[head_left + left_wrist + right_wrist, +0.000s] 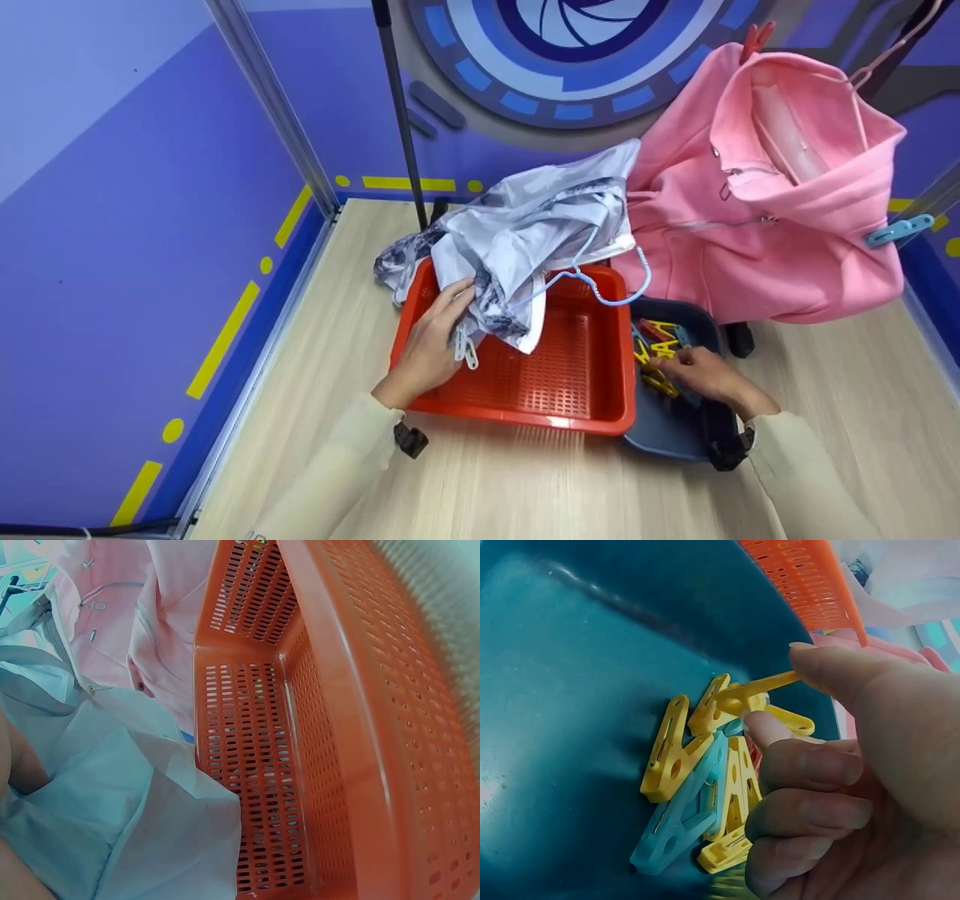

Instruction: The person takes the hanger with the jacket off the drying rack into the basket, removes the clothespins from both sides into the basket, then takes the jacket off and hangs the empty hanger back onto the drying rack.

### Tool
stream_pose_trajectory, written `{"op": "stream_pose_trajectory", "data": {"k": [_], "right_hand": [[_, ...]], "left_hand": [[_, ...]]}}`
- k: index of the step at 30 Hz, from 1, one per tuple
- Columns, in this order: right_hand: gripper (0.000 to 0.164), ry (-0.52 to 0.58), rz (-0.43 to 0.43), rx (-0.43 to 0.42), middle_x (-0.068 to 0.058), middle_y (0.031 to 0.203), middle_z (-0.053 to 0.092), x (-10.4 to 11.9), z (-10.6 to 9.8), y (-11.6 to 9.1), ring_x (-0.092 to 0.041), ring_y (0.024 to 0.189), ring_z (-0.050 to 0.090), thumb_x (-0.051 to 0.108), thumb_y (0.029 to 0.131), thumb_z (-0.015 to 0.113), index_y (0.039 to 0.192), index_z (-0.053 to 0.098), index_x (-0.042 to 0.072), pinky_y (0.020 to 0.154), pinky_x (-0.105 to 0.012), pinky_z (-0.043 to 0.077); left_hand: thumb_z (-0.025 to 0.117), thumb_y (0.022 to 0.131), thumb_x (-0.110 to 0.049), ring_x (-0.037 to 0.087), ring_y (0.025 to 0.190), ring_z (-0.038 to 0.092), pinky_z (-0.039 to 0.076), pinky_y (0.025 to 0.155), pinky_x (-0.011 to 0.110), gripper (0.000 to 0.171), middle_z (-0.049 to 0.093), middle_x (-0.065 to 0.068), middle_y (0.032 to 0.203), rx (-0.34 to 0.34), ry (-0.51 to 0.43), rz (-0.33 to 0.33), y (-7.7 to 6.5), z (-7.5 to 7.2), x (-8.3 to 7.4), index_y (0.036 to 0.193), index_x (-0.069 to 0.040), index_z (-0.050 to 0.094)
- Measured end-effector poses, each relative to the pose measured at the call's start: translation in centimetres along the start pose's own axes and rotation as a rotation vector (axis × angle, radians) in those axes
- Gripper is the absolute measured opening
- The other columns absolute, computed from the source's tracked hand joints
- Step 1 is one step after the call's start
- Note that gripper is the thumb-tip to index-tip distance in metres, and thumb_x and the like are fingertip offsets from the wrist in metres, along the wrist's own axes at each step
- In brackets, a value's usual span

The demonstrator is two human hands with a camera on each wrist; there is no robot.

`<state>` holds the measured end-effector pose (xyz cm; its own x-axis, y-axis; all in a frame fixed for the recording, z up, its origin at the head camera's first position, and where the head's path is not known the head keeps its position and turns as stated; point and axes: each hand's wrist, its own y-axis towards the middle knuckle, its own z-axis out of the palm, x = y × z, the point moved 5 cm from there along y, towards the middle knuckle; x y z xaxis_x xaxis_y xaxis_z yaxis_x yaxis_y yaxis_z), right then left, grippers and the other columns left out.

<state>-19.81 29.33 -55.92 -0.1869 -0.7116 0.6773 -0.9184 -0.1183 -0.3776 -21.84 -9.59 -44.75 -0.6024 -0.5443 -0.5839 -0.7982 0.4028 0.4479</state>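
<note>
My left hand (431, 346) grips a grey-white patterned garment (517, 225) over the red basket (517, 421), its fingers partly hidden by the cloth in the left wrist view. A white clothespin (466, 349) hangs beside those fingers. From the garment's opening a light blue hanger (592, 285) sticks out. Inside the dark blue tray (667, 441), my right hand (709, 373) pinches a yellow clothespin (757, 686) between thumb and index finger, the other fingers curled. Below it lie several more yellow clothespins and a teal clothespin (671, 829).
A pink zip jacket (750, 255) hangs at the right on a pink hanger, with a red clothespin (756, 41) and a teal clothespin (898, 230) on it. A dark pole (401, 112) stands behind the basket. Blue panels (150, 247) border the wooden surface (495, 487).
</note>
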Motion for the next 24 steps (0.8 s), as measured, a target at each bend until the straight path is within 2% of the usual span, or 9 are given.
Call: {"op": "stream_pose_trajectory", "data": {"k": [8,14,17,24], "right_hand": [[0.048,0.002,-0.019,-0.056,0.001,0.062,0.053,0.2,-0.5,-0.4,-0.014,0.059,0.051,0.042,0.097,0.054,0.082,0.064,-0.003,0.055,-0.026,0.041],[0.051,0.024,-0.053,-0.095,0.004,0.059,0.046,0.7,-1.2,-0.8,-0.011,0.055,0.045,0.044,0.097,0.052,0.084,0.063,-0.004,0.053,-0.026,0.038],[0.051,0.034,-0.079,-0.1,0.003,0.06,0.047,1.0,-1.3,-1.1,-0.011,0.055,0.045,0.043,0.098,0.051,0.085,0.064,-0.005,0.053,-0.026,0.039],[0.046,0.063,-0.08,-0.119,0.003,0.061,0.045,1.5,-1.3,-1.7,-0.009,0.054,0.044,0.038,0.099,0.051,0.085,0.064,-0.003,0.051,-0.025,0.038]], "left_hand": [[0.064,0.084,0.004,0.025,0.131,0.05,0.04,0.11,0.038,0.06,0.045,0.009,0.146,-0.017,-0.012,0.02,-0.1,0.0,0.0,0.141,-0.003,0.048],[0.065,0.085,0.001,0.025,0.131,0.05,0.041,0.109,0.039,0.058,0.046,0.009,0.146,-0.037,-0.018,0.028,0.0,0.0,0.0,0.14,-0.003,0.048],[0.063,0.084,0.005,0.026,0.131,0.05,0.041,0.109,0.039,0.059,0.045,0.009,0.146,-0.039,-0.019,0.014,0.0,0.0,-0.1,0.141,-0.002,0.048],[0.055,0.08,0.014,0.025,0.13,0.05,0.041,0.109,0.038,0.064,0.045,0.009,0.146,-0.053,-0.013,-0.011,0.2,0.2,-0.2,0.141,-0.002,0.048]]}}
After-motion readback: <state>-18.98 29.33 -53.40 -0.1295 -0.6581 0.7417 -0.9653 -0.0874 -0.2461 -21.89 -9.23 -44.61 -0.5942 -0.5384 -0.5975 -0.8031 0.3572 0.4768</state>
